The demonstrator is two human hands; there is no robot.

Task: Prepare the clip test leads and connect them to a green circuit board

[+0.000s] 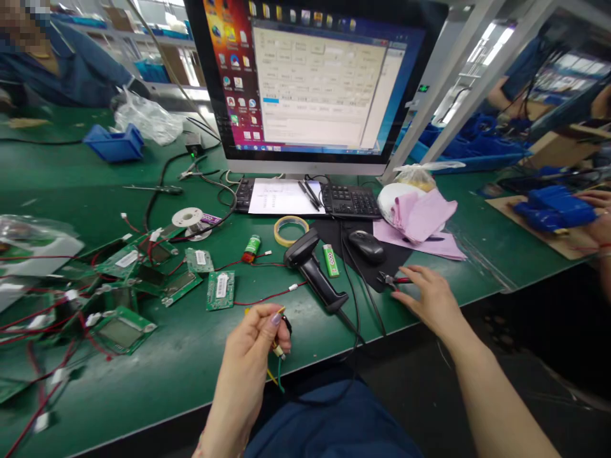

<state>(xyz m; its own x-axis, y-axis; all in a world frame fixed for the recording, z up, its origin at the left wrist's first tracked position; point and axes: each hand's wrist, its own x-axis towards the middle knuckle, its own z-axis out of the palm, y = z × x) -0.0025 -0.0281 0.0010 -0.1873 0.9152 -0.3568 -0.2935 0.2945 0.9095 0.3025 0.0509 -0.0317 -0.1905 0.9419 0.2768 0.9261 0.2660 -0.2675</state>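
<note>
My left hand (255, 337) is closed in a pinch near the table's front edge. Between its fingers is a bundle of thin wires (272, 376), yellow and green, with a small pale connector (278, 350); a yellow wire end pokes up past the thumb. My right hand (429, 299) is stretched out at the table's right, thumb and fingers apart on either side of small red-handled wire cutters (395, 280). The cutters lie on the dark mouse pad (334, 232); whether the fingertips touch the handles I cannot tell.
A barcode scanner (315, 270), green battery (330, 261), mouse (366, 246) and tape roll (290, 229) lie between the hands and the monitor (310, 83). Several circuit boards (121, 331) with red wires are piled left. A co-worker's hand (596, 210) is at far right.
</note>
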